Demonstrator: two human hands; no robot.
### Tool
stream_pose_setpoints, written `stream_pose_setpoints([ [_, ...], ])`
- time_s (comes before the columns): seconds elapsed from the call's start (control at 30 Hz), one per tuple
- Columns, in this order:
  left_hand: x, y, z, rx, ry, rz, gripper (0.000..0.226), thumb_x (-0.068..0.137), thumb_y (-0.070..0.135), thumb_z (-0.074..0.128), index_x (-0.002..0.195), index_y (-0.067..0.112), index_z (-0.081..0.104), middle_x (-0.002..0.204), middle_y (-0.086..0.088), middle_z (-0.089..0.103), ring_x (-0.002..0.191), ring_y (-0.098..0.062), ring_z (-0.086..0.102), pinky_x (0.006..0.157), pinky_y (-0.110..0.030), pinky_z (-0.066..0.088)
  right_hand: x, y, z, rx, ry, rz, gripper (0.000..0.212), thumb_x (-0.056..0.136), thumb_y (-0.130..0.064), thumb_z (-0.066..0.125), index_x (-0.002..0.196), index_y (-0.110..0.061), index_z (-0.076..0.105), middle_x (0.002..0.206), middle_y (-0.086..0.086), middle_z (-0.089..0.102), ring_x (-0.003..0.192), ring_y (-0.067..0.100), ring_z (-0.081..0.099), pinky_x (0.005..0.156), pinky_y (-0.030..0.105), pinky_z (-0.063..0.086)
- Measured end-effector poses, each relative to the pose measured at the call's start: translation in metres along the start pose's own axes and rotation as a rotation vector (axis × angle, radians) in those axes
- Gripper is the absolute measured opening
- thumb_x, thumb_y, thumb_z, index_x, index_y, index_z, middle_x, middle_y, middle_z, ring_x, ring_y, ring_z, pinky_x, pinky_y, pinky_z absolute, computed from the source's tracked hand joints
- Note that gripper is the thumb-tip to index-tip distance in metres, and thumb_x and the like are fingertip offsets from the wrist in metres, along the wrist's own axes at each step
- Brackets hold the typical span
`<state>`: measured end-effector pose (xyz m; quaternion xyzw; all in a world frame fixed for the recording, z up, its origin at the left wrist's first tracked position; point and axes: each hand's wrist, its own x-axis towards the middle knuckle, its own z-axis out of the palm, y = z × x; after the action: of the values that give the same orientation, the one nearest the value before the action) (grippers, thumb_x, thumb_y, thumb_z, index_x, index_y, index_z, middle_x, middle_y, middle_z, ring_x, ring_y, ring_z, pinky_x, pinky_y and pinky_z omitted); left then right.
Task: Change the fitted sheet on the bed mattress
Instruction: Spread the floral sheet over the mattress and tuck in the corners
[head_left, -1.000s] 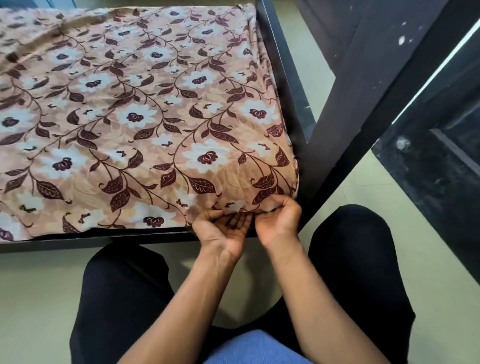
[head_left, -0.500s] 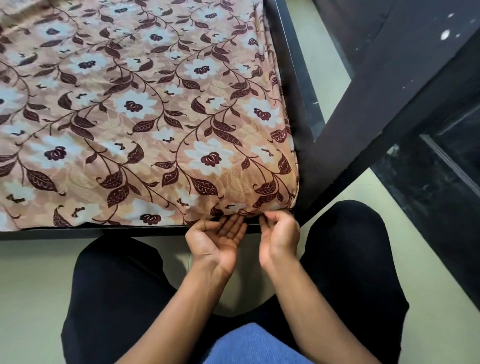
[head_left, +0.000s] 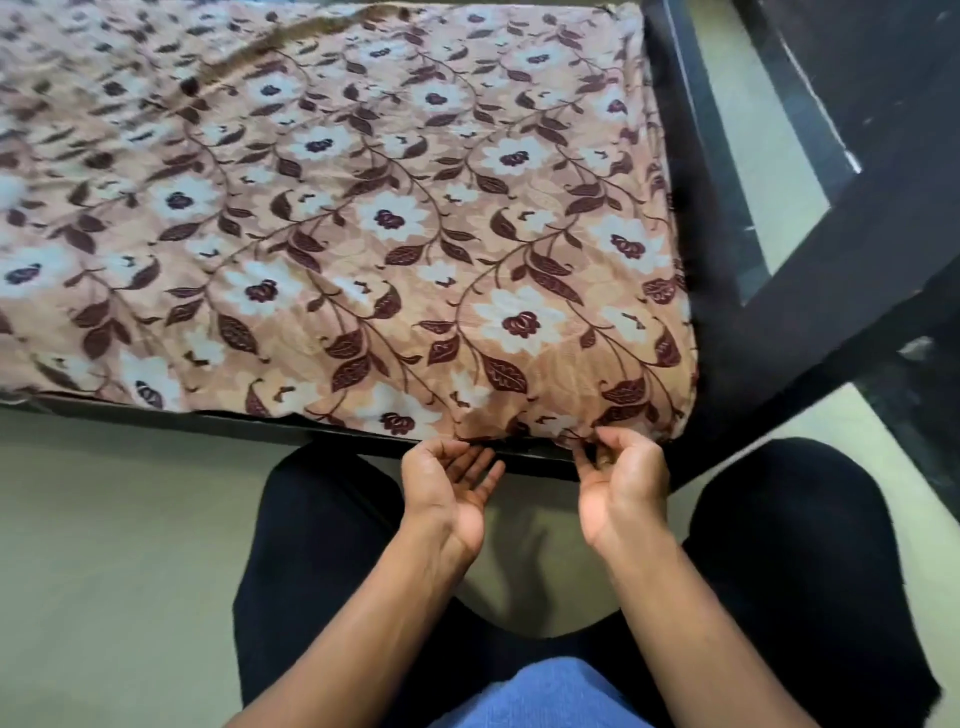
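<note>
A tan fitted sheet (head_left: 363, 218) printed with white flowers and dark maroon leaves covers the mattress, which lies on a black bed frame (head_left: 291, 428). My left hand (head_left: 449, 491) is palm up just under the sheet's near hem, fingers spread and fingertips at the frame edge. My right hand (head_left: 621, 483) is at the near right corner of the mattress, thumb and fingers pinching the sheet's lower edge there. The underside of the mattress is hidden.
A black post and rail (head_left: 810, 270) of the frame rise at the right of the corner. Pale green floor (head_left: 114, 545) lies in front of the bed. My knees in black trousers (head_left: 789, 545) flank my arms.
My hands have moved apart along the hem, the left hand drawing back slightly from under the sheet. The view has tilted up, showing more of the bed's far end.
</note>
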<state>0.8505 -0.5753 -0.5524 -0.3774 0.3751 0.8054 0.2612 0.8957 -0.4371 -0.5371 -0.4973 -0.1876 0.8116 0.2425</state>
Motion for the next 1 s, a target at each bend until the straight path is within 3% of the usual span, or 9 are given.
stream_pose_setpoints([
  [0.1, -0.002, 0.034, -0.012, -0.064, 0.048, 0.083, 0.017, 0.091, 0.007, 0.044, 0.085, 0.005, 0.06, 0.103, -0.018, 0.064, 0.111, -0.034, 0.062, 0.107, -0.047, 0.048, -0.028, 0.011, -0.001, -0.168, -0.046, 0.069, 0.022, 0.085, 0.014, 0.045, 0.095, -0.003, 0.056, 0.085, 0.012, 0.053, 0.099, 0.028, 0.051, 0.111, 0.045, 0.045],
  [0.2, 0.001, 0.072, -0.019, -0.119, 0.063, 0.19, 0.014, 0.093, 0.012, 0.046, 0.09, 0.01, 0.059, 0.095, -0.013, 0.063, 0.102, -0.031, 0.061, 0.099, -0.045, 0.05, -0.064, 0.029, 0.009, -0.427, -0.264, 0.054, 0.024, 0.091, 0.011, 0.049, 0.107, -0.001, 0.063, 0.106, 0.01, 0.067, 0.112, 0.023, 0.063, 0.108, 0.042, 0.048],
  [0.33, 0.011, 0.103, -0.014, -0.153, 0.05, 0.215, 0.025, 0.095, 0.015, 0.044, 0.112, 0.008, 0.061, 0.11, -0.018, 0.064, 0.108, -0.036, 0.059, 0.105, -0.054, 0.048, -0.059, 0.055, 0.03, -1.22, -0.559, -0.352, 0.04, 0.091, -0.011, 0.066, 0.13, -0.02, 0.066, 0.115, -0.012, 0.069, 0.114, 0.01, 0.064, 0.103, 0.026, 0.047],
  [0.47, 0.021, 0.117, -0.025, -0.066, 0.172, 0.195, 0.019, 0.095, 0.006, 0.042, 0.091, 0.009, 0.06, 0.092, -0.014, 0.061, 0.085, -0.028, 0.059, 0.082, -0.041, 0.056, -0.046, 0.065, 0.041, -1.715, -0.77, -0.39, 0.041, 0.093, -0.026, 0.064, 0.133, -0.022, 0.062, 0.13, 0.001, 0.068, 0.124, 0.02, 0.06, 0.096, 0.025, 0.042],
  [0.57, 0.032, 0.139, -0.043, -0.051, 0.223, 0.241, 0.024, 0.098, 0.015, 0.044, 0.078, 0.015, 0.057, 0.074, -0.003, 0.054, 0.065, -0.016, 0.053, 0.058, -0.026, 0.052, -0.053, 0.059, 0.046, -1.735, -0.907, -0.555, 0.028, 0.094, -0.027, 0.065, 0.122, -0.023, 0.071, 0.115, -0.007, 0.073, 0.104, 0.008, 0.066, 0.086, 0.017, 0.046],
  [0.7, 0.036, 0.168, -0.061, -0.131, 0.234, 0.337, 0.024, 0.095, 0.029, 0.055, 0.072, 0.024, 0.055, 0.059, 0.009, 0.057, 0.064, -0.011, 0.054, 0.069, -0.027, 0.042, -0.061, 0.05, 0.077, -1.506, -0.972, -1.025, 0.012, 0.094, -0.017, 0.067, 0.102, -0.021, 0.076, 0.087, -0.008, 0.074, 0.069, 0.0, 0.064, 0.059, 0.006, 0.043],
  [0.83, 0.036, 0.173, -0.071, -0.339, 0.122, 0.373, 0.023, 0.098, 0.021, 0.05, 0.08, 0.014, 0.063, 0.074, -0.004, 0.066, 0.079, -0.022, 0.063, 0.087, -0.038, 0.052, -0.041, 0.059, 0.128, -1.576, -1.007, -1.455, 0.021, 0.093, -0.017, 0.064, 0.114, -0.015, 0.07, 0.117, 0.005, 0.071, 0.092, 0.022, 0.071, 0.081, 0.034, 0.059],
  [0.93, 0.04, 0.17, -0.089, -0.624, 0.018, 0.403, 0.018, 0.093, 0.012, 0.045, 0.084, 0.009, 0.061, 0.093, -0.013, 0.069, 0.095, -0.03, 0.068, 0.1, -0.048, 0.052, -0.025, 0.078, 0.146, -1.774, -1.112, -1.384, 0.033, 0.096, -0.024, 0.057, 0.128, -0.02, 0.058, 0.14, -0.001, 0.054, 0.112, 0.022, 0.064, 0.115, 0.045, 0.038],
  [1.0, 0.047, 0.169, -0.104, -0.671, -0.064, 0.451, 0.007, 0.084, 0.007, 0.051, 0.08, 0.011, 0.055, 0.084, -0.007, 0.064, 0.085, -0.025, 0.066, 0.099, -0.038, 0.052, -0.02, 0.086, 0.147, -1.821, -1.114, -1.354, 0.037, 0.096, -0.03, 0.055, 0.132, -0.026, 0.05, 0.145, -0.007, 0.045, 0.114, 0.02, 0.062, 0.117, 0.042, 0.027],
])
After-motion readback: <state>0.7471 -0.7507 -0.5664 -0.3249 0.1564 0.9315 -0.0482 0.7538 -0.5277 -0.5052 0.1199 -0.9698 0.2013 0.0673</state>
